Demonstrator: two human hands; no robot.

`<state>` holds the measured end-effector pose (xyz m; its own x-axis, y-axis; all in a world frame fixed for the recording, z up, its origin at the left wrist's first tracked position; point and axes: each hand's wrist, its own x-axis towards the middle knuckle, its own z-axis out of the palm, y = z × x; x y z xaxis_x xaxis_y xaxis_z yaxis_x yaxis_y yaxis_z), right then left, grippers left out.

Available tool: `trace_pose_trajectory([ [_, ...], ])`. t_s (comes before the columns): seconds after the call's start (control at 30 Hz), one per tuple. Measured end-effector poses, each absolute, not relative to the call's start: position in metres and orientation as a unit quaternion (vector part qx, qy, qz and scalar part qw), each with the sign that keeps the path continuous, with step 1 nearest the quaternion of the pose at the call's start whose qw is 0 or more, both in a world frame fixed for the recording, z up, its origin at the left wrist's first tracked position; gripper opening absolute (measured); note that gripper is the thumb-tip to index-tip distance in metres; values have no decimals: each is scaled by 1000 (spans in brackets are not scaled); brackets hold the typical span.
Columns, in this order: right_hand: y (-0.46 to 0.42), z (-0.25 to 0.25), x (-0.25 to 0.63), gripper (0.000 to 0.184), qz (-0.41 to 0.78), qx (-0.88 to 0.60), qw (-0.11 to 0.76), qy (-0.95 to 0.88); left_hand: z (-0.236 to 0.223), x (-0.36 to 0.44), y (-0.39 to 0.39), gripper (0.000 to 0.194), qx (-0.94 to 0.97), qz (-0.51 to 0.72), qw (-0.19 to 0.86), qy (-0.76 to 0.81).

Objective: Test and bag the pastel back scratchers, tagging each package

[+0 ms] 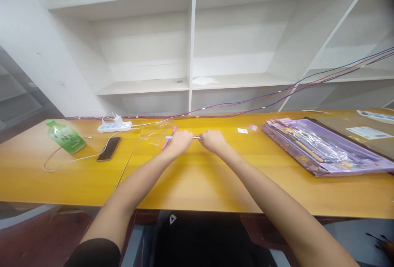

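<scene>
Currently we've L hand (182,140) & R hand (212,140) fingers clamped round a slim rod (169,137), w/ phone (108,149) at its 9 o'clock.

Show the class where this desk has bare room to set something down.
Bare desk shows between the right hand and the purple box, and along the front edge nearer than the phone. Crowded: bottle, phone and power strip at left; pink tool beside the left hand and its slim stick.

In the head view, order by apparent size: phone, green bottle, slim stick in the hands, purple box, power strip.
1. Purple box
2. Green bottle
3. Phone and power strip: too alike to rank
4. Slim stick, partly hidden
</scene>
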<state>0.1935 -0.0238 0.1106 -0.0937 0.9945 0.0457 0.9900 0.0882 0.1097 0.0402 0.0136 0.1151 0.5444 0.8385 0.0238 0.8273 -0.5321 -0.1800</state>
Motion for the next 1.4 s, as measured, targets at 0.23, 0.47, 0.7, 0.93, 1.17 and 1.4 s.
trace_pose_trajectory([
  [0.23,-55,126,313,57,85,724,44,683,149,-62,47,31,-841,50,135,-521],
  [0.47,-97,82,426,52,35,729,93,677,122,-154,44,36,-824,97,138,-541],
  [0.7,-100,69,410,45,2,722,86,687,99,-156,45,36,-834,105,126,-527],
  [0.93,-99,52,407,44,-45,720,106,685,98,-153,47,32,-836,112,99,-527],
  [1.17,-88,58,416,50,-35,730,104,675,122,-148,31,29,-832,91,78,-541],
  [1.4,-52,129,311,52,19,712,69,698,160,-53,17,22,-844,60,78,-528],
])
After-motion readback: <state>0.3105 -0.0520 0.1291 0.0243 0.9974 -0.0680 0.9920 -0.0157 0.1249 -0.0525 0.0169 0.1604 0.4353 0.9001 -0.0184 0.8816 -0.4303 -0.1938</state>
